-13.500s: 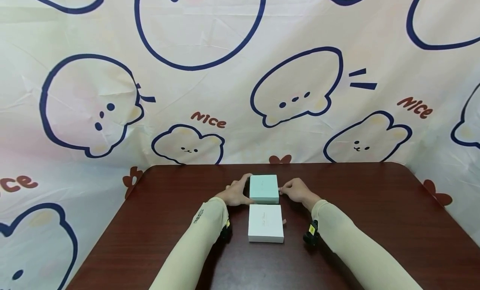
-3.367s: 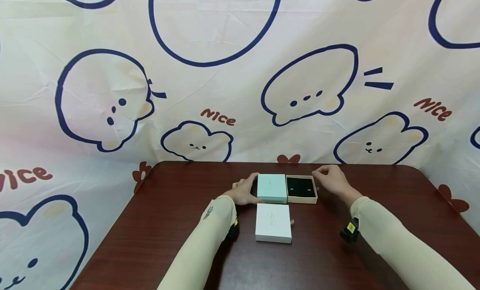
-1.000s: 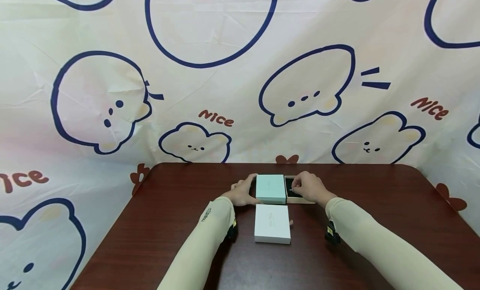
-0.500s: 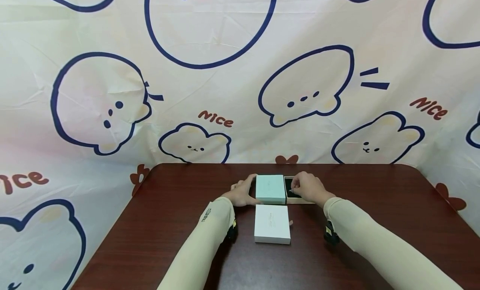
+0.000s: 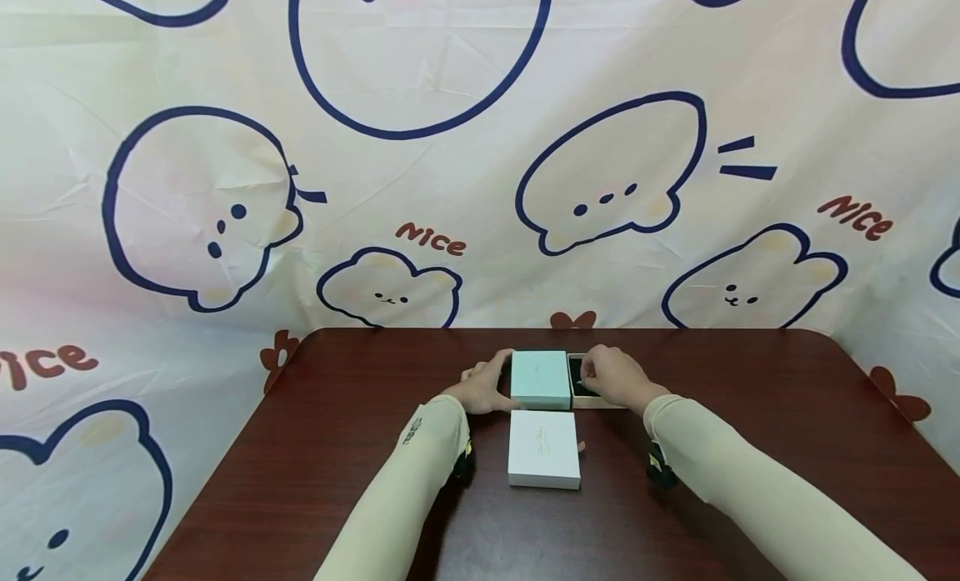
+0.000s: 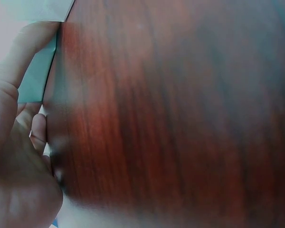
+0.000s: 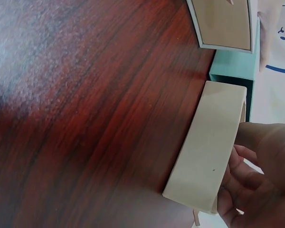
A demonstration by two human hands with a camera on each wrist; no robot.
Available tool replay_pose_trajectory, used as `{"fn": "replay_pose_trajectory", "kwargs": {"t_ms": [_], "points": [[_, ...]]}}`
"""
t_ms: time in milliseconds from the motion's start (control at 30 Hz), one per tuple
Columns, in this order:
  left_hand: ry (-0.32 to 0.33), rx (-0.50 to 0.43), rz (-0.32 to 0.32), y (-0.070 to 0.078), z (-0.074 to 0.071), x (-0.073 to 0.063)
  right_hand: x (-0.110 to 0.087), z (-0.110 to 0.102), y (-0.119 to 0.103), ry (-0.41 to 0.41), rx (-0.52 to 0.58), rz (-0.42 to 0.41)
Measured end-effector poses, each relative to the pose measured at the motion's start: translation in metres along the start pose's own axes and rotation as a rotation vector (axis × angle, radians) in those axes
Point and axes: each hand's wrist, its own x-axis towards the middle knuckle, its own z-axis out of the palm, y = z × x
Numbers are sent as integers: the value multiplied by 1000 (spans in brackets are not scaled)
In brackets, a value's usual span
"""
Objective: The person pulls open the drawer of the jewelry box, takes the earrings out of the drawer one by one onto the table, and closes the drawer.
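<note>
My left hand (image 5: 478, 388) grips the mint-green box (image 5: 540, 380), fingers at its back corner and thumb at its front. In the left wrist view the thumb lies along the mint box's side. From the box's right end a cream drawer (image 5: 600, 403) with a black lining sticks out. My right hand (image 5: 617, 378) reaches down into it, thumb and fingertips together on a tiny silver earring (image 5: 581, 383) at the lining's left side. The hand covers most of the lining. The right wrist view shows the drawer's long cream wall (image 7: 209, 142) with the fingers inside it.
A white box (image 5: 543, 449) lies directly in front of the mint one, a small pull tab (image 5: 581, 447) at its right side. Both rest on a dark brown wooden table (image 5: 360, 373). A printed cloth (image 5: 465, 189) hangs behind the table's far edge.
The drawer, earlier inside the mint box, has come out to the right, baring two tiny silver pieces. My right hand has moved from its tab end leftward into it. My left hand keeps its grip.
</note>
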Motion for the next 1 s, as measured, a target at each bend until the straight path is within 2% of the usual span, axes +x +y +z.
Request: {"fn": "replay_pose_trajectory", "kwargs": {"t_ms": [300, 700, 1000], "points": [[-7, -3, -3, -2, 0, 2, 2, -1, -1, 0, -29, -40], [-9, -9, -3, -1, 0, 0, 2, -3, 2, -48, 14, -71], [-5, -15, -9, -2, 0, 1, 3, -2, 5, -22, 27, -86]]}}
